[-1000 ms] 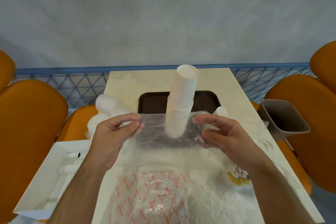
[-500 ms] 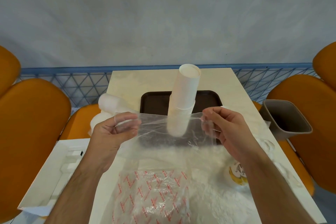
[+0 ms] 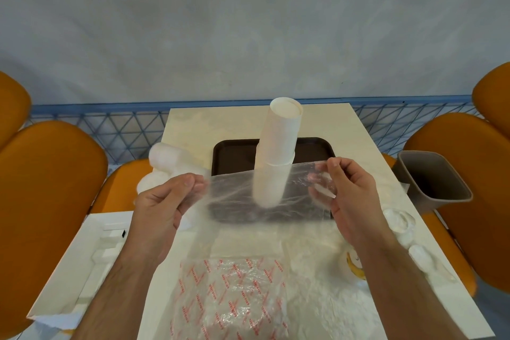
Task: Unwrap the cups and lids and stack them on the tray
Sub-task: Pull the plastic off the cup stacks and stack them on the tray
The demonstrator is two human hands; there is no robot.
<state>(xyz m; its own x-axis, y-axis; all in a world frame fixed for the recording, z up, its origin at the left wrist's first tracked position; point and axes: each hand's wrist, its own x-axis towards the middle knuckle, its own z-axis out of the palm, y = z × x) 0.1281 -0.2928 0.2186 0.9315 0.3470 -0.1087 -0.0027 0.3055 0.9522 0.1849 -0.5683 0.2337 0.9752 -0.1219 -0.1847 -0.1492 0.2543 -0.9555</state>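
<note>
Both hands pinch the top edge of a clear plastic wrapper (image 3: pixel 265 196): the left hand (image 3: pixel 162 201) holds its left corner between thumb and fingers, and the right hand (image 3: pixel 350 196) holds the right corner the same way. The sheet is stretched taut between them, raised above the cream table (image 3: pixel 356 130).

Beyond the sheet, partly seen through it, the dark brown tray (image 3: pixel 234 152) lies with its long side across the view. On it stands a leaning stack of white paper cups (image 3: pixel 278 152), midway between the hands and neither nearer. A red-printed wrapped pack (image 3: pixel 231 298) lies on the near table, below the forearms, probably the next thing to open.
</note>
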